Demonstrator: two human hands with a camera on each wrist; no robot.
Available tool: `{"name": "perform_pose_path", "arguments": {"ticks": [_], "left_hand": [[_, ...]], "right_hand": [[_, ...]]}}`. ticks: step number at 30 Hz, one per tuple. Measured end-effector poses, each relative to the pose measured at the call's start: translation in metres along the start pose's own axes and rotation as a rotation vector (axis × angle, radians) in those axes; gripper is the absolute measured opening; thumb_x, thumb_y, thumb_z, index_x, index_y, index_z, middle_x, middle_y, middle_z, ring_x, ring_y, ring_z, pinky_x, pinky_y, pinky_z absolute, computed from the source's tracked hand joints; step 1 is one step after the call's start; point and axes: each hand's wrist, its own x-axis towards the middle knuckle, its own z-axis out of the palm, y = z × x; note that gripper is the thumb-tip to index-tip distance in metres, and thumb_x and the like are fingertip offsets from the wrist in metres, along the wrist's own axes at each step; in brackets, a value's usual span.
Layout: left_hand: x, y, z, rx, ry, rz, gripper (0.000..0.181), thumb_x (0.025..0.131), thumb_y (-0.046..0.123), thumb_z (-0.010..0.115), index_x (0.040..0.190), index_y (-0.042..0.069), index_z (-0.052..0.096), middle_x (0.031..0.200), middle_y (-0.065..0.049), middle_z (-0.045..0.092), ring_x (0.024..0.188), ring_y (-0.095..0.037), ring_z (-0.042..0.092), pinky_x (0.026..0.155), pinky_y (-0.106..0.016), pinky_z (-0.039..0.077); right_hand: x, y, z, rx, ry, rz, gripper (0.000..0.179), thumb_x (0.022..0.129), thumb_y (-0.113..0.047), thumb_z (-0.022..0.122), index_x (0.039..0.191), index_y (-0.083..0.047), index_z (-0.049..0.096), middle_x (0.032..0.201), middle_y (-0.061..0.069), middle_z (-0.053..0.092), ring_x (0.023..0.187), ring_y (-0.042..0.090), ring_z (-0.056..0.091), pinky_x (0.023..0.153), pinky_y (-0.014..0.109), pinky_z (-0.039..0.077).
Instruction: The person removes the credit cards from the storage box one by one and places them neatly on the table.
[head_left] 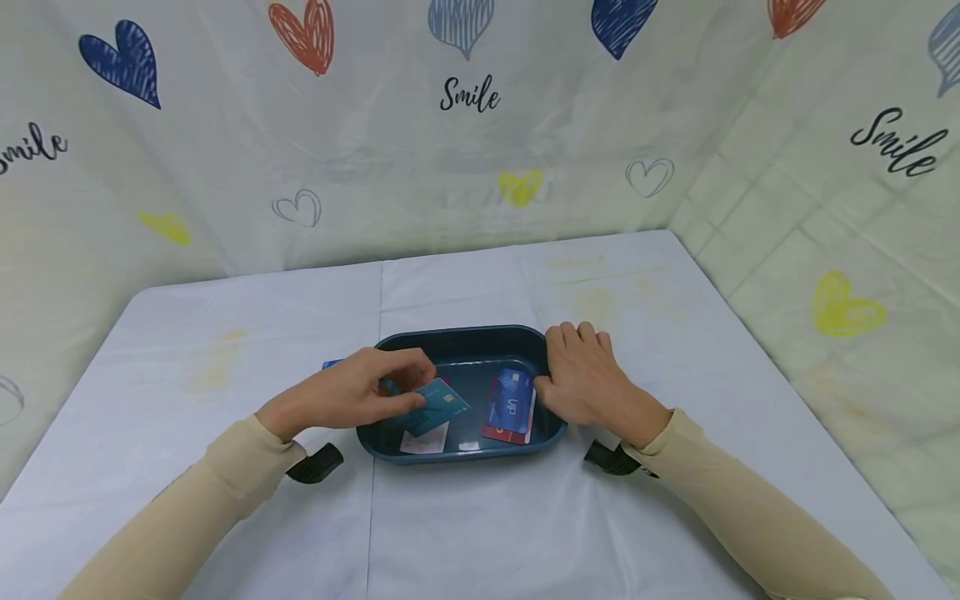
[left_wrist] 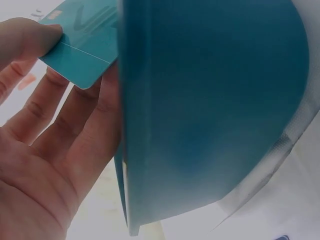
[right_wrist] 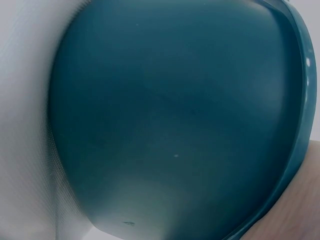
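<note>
Head view, we see a white-covered table against heart-print sheeting, left hand pinching a teal card over the dark teal tray, right hand gripping its right end.

Both forearms are covered by long, plain beige sleeves, the left sleeve and the right sleeve being matched in colour. Each is finished at the wrist with a cuff, and soft creases are shown in the cloth around the left cuff. A curved black wrist piece is worn on each side, one seen below the left cuff, its counterpart below the right cuff. Beyond the cuffs, the fingers are left bare.
</note>
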Motion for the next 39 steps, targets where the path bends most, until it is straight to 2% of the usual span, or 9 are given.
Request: {"name": "perform_pose_path", "arguments": {"ticks": [12, 26, 39], "left_hand": [[-0.01, 0.003, -0.004, -0.019, 0.034, 0.008, 0.018, 0.102, 0.026, 0.066, 0.118, 0.028, 0.058, 0.101, 0.008, 0.071, 0.094, -0.009, 0.068, 0.084, -0.028, 0.062], [-0.02, 0.005, -0.008, -0.005, 0.125, -0.012, 0.024, 0.1, 0.024, 0.07, 0.121, 0.025, 0.06, 0.105, 0.005, 0.072, 0.096, -0.01, 0.069, 0.082, -0.026, 0.062], [-0.028, 0.004, -0.013, -0.019, 0.191, -0.028, 0.023, 0.099, 0.022, 0.071, 0.118, 0.025, 0.06, 0.101, 0.006, 0.069, 0.092, -0.011, 0.067, 0.078, -0.028, 0.062]], "right_hand": [[-0.001, 0.0, 0.002, -0.009, -0.001, 0.0, 0.029, 0.094, -0.03, 0.057, 0.1, -0.003, 0.047, 0.09, 0.01, 0.042, 0.086, 0.03, 0.035, 0.074, 0.041, 0.023], [-0.001, -0.001, 0.001, -0.005, -0.004, 0.003, 0.029, 0.094, -0.031, 0.058, 0.098, -0.004, 0.046, 0.09, 0.009, 0.042, 0.087, 0.03, 0.035, 0.074, 0.041, 0.022], [0.0, -0.002, 0.0, -0.005, 0.003, 0.001, 0.029, 0.093, -0.03, 0.058, 0.096, -0.005, 0.045, 0.089, 0.009, 0.042, 0.086, 0.03, 0.035, 0.074, 0.041, 0.022]]}}
